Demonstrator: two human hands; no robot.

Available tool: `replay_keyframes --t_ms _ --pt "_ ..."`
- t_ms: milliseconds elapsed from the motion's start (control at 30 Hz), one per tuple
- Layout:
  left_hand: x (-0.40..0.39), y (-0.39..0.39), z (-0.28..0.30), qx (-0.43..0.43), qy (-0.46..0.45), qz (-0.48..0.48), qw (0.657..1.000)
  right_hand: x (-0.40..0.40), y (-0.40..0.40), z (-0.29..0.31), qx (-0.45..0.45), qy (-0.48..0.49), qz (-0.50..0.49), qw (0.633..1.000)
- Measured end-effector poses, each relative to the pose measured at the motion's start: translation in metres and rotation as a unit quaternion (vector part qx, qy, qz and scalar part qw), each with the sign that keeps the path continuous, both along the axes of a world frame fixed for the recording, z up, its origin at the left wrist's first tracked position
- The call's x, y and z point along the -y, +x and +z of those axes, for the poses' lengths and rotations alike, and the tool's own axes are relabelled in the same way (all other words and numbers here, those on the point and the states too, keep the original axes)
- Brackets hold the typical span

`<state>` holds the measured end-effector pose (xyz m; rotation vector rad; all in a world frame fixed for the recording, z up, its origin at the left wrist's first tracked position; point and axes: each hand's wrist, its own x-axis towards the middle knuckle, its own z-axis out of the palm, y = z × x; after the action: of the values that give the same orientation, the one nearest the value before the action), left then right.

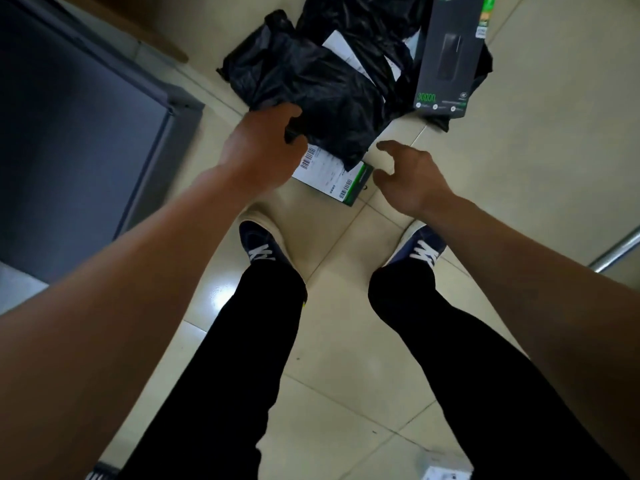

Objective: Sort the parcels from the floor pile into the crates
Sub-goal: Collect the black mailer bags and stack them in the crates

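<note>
My left hand (pixel 259 150) reaches down and forward over the pile, arm nearly straight, fingers curled onto the near edge of the front bag (pixel 311 88); my fingertips are hidden against the black plastic, so I take it as a grip on that edge. My right hand (pixel 405 178) hangs just right of the same bag, palm down, fingers spread and loosely bent, holding nothing and not touching anything I can see.

The front bag lies crumpled on the tiled floor (pixel 346 358). A flat box (pixel 332 176) with barcode labels and a green edge pokes out from under its near corner, between my hands. Behind the front bag sits a second bag (pixel 360 22) with white paper showing in the fold between them. Right of that, a dark box (pixel 446 53) with green print leans across the back of the pile, its top cut off by the frame.

Left of the front bag stands a grey crate (pixel 166 140); its inside is dark and I can make out nothing in it. My shoes (pixel 263 247) stand just this side of the pile.
</note>
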<state>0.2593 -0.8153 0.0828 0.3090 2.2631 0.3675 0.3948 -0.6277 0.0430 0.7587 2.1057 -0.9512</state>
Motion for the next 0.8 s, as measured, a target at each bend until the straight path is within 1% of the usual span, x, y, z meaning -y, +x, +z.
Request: replay_keyframes --t_ms 200,333,433,500,600,700,800 --pt "-0.004 -0.001 -0.050 0.019 0.016 0.016 1.000 0.001 -0.046 -0.044 -0.061 0.001 -0.028 0.998" --pt "-0.012 -0.011 -0.079 0.032 -0.008 -0.039 0.999 -0.007 -0.069 -0.067 -0.111 0.025 0.003 0.994" --pt "-0.021 -0.023 -0.098 0.032 -0.019 -0.079 0.996 -0.018 -0.085 -0.079 -0.109 0.047 0.029 0.993" --pt "-0.028 -0.027 -0.107 0.031 -0.010 -0.072 0.997 -0.023 -0.096 -0.084 -0.096 0.054 0.030 0.993" --pt "-0.036 -0.026 -0.121 0.017 0.013 -0.020 1.000 -0.024 -0.109 -0.092 -0.085 0.061 0.026 0.994" --pt "-0.040 -0.020 -0.136 0.003 0.038 0.073 0.997 -0.015 -0.122 -0.105 -0.114 0.050 -0.022 0.992" --pt "-0.038 -0.011 -0.152 -0.015 0.063 0.171 0.983 -0.003 -0.129 -0.121 -0.134 0.054 -0.068 0.987"
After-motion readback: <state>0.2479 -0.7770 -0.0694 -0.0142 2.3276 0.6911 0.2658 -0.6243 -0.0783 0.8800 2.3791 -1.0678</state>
